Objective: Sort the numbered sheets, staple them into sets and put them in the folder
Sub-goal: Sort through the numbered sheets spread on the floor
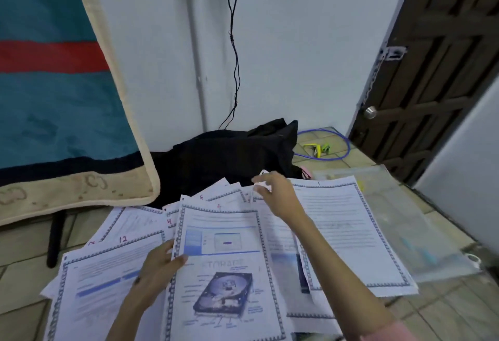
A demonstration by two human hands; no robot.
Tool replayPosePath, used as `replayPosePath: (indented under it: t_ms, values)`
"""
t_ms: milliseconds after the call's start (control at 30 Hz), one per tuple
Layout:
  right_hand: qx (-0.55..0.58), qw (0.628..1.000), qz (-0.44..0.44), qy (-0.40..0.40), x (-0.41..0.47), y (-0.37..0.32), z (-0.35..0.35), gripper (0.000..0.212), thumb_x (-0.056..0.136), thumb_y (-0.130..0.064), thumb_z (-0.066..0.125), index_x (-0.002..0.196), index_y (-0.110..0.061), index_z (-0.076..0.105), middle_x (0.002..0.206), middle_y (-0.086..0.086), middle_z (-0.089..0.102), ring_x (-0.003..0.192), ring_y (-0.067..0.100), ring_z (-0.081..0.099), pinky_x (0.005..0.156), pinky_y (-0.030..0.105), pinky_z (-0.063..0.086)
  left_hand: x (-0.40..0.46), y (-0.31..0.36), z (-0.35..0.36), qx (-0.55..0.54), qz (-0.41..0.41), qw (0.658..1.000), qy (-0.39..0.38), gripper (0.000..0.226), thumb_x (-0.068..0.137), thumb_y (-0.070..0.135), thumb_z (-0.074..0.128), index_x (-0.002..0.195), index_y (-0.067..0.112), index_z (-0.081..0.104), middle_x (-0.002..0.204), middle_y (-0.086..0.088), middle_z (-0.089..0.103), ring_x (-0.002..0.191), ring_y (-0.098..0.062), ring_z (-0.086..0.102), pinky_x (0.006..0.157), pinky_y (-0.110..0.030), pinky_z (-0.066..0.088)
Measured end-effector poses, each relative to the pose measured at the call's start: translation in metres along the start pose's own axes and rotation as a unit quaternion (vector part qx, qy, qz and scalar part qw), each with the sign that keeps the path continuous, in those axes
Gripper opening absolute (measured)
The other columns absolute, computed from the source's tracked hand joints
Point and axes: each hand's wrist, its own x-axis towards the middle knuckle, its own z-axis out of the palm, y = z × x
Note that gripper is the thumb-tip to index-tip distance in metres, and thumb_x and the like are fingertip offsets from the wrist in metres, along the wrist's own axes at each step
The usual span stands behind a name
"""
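Several printed sheets with patterned borders and red handwritten numbers lie fanned out on the tiled floor. My left hand (159,265) grips the left edge of the sheet marked 4 (224,267), which shows a hard-drive picture. A sheet marked 11 (108,281) lies to its left. My right hand (275,194) reaches over the far sheets, fingers apart and holding nothing, beside the sheet marked 1 (348,230). A clear plastic folder (421,235) lies at the right, partly under that sheet. A yellow-green stapler (316,148) sits far back on the floor.
A black bag (232,157) lies behind the papers. A blue cable loop (343,143) surrounds the stapler. A mattress (67,84) leans at the left, a black stand leg (54,238) beneath it. A dark wooden door (437,70) stands at the right.
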Motion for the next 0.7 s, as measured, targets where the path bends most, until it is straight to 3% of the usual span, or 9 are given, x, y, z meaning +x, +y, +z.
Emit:
replayPosePath:
  t_ms: [100, 167, 233, 333, 400, 467, 533, 600, 700]
  values:
    - [-0.073, 0.971, 0.217, 0.065, -0.017, 0.084, -0.049, 0.039, 0.088, -0.026, 0.063, 0.124, -0.012, 0.057, 0.129, 0.014, 0.055, 0.121, 0.030, 0.050, 0.099, 0.039, 0.043, 0.007, -0.006, 0.004, 0.054, -0.002, 0.999, 0.004, 0.040, 0.089, -0.001, 0.056, 0.129, 0.003, 0.051, 0.125, -0.020, 0.059, 0.102, -0.031, 0.058, 0.094, -0.044, 0.046]
    - [-0.136, 0.918, 0.368, 0.059, -0.031, 0.127, -0.077, 0.068, 0.080, -0.043, 0.069, 0.133, -0.008, 0.043, 0.135, 0.020, 0.046, 0.128, 0.036, 0.040, 0.103, 0.045, 0.037, 0.009, -0.007, 0.009, 0.073, -0.001, 0.997, 0.008, 0.039, 0.089, 0.000, 0.056, 0.128, 0.005, 0.053, 0.123, -0.019, 0.060, 0.104, -0.031, 0.059, 0.093, -0.043, 0.047]
    - [-0.150, 0.881, 0.449, 0.022, -0.044, 0.149, -0.092, 0.098, 0.067, -0.055, 0.076, 0.137, -0.005, 0.030, 0.141, 0.023, 0.036, 0.133, 0.038, 0.032, 0.104, 0.048, 0.034, 0.014, -0.006, 0.017, 0.103, 0.016, 0.995, 0.007, 0.038, 0.090, 0.003, 0.056, 0.127, 0.007, 0.053, 0.124, -0.016, 0.060, 0.109, -0.032, 0.058, 0.093, -0.040, 0.047]
    - [-0.143, 0.864, 0.483, -0.010, -0.053, 0.173, -0.090, 0.113, 0.051, -0.056, 0.084, 0.135, -0.006, 0.028, 0.139, 0.020, 0.039, 0.130, 0.036, 0.036, 0.101, 0.049, 0.037, 0.023, -0.007, 0.027, 0.159, 0.030, 0.986, 0.031, 0.038, 0.091, 0.008, 0.056, 0.129, 0.011, 0.052, 0.127, -0.013, 0.059, 0.117, -0.033, 0.054, 0.096, -0.041, 0.044]
    - [-0.129, 0.864, 0.487, 0.000, -0.055, 0.182, -0.089, 0.104, 0.046, -0.052, 0.088, 0.126, -0.007, 0.038, 0.130, 0.015, 0.050, 0.123, 0.034, 0.044, 0.098, 0.045, 0.041, 0.031, -0.006, 0.032, 0.184, 0.015, 0.982, 0.049, 0.041, 0.091, 0.011, 0.057, 0.131, 0.009, 0.049, 0.131, -0.015, 0.056, 0.119, -0.034, 0.052, 0.099, -0.042, 0.042]
    - [-0.103, 0.877, 0.470, 0.008, -0.054, 0.187, -0.097, 0.083, 0.052, -0.042, 0.089, 0.113, -0.003, 0.048, 0.122, 0.015, 0.057, 0.116, 0.033, 0.052, 0.093, 0.038, 0.045, 0.036, -0.004, 0.036, 0.212, -0.006, 0.975, 0.067, 0.046, 0.091, 0.014, 0.057, 0.135, 0.008, 0.044, 0.137, -0.015, 0.051, 0.123, -0.035, 0.048, 0.103, -0.043, 0.038]
    - [-0.070, 0.891, 0.449, 0.003, -0.054, 0.188, -0.112, 0.071, 0.065, -0.031, 0.085, 0.117, 0.004, 0.052, 0.123, 0.018, 0.058, 0.115, 0.033, 0.055, 0.084, 0.031, 0.044, 0.038, -0.002, 0.039, 0.223, -0.014, 0.972, 0.075, 0.053, 0.091, 0.014, 0.057, 0.139, 0.006, 0.038, 0.141, -0.016, 0.045, 0.127, -0.035, 0.044, 0.106, -0.042, 0.034]
    - [-0.018, 0.901, 0.433, 0.008, -0.056, 0.188, -0.127, 0.067, 0.073, -0.024, 0.080, 0.125, 0.007, 0.050, 0.131, 0.021, 0.054, 0.120, 0.034, 0.051, 0.089, 0.033, 0.041, 0.037, 0.000, 0.043, 0.248, -0.003, 0.964, 0.100, 0.061, 0.090, 0.011, 0.058, 0.143, 0.004, 0.030, 0.146, -0.018, 0.038, 0.132, -0.035, 0.038, 0.109, -0.041, 0.030]
    - [0.091, 0.903, 0.419, 0.008, -0.062, 0.192, -0.145, 0.069, 0.075, -0.018, 0.078, 0.131, 0.007, 0.046, 0.136, 0.022, 0.049, 0.124, 0.037, 0.048, 0.100, 0.041, 0.038, 0.032, 0.011, 0.063, 0.293, 0.084, 0.937, 0.172, 0.063, 0.088, 0.006, 0.059, 0.143, 0.001, 0.030, 0.145, -0.021, 0.036, 0.133, -0.036, 0.034, 0.110, -0.043, 0.028]
